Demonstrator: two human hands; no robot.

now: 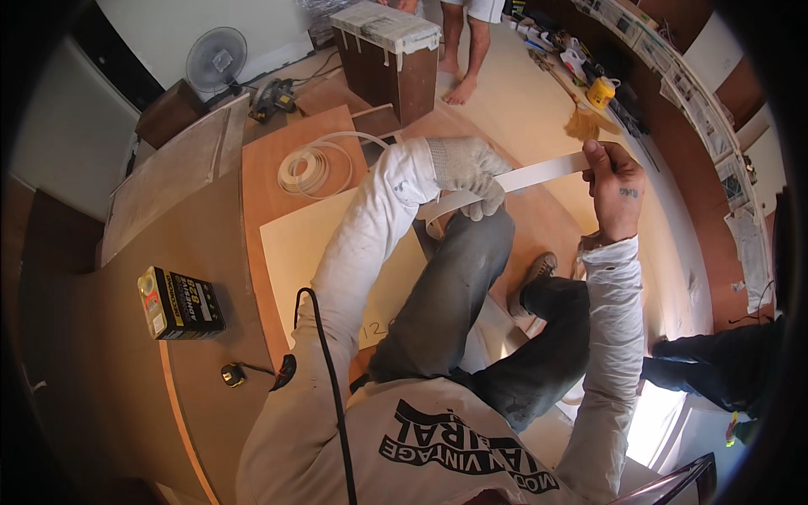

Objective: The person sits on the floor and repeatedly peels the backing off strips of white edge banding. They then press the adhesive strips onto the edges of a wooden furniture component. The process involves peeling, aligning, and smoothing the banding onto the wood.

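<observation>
A white strip of edge banding is stretched between my two hands above my knee. My left hand, in a grey knitted work glove, is closed on the strip, with the thumb and fingers pinching it. At the strip's far right end, my bare right hand grips it between thumb and fingers. A loose loop of the strip hangs below the glove. The coil of edge banding lies on a brown board to the left, and a length from it runs behind my left sleeve.
Left are an adhesive can and a tape measure on a brown panel. A pale board lies beside my leg. Ahead stand a covered brown cabinet, a fan and a barefoot person. Tools and a yellow container lie right.
</observation>
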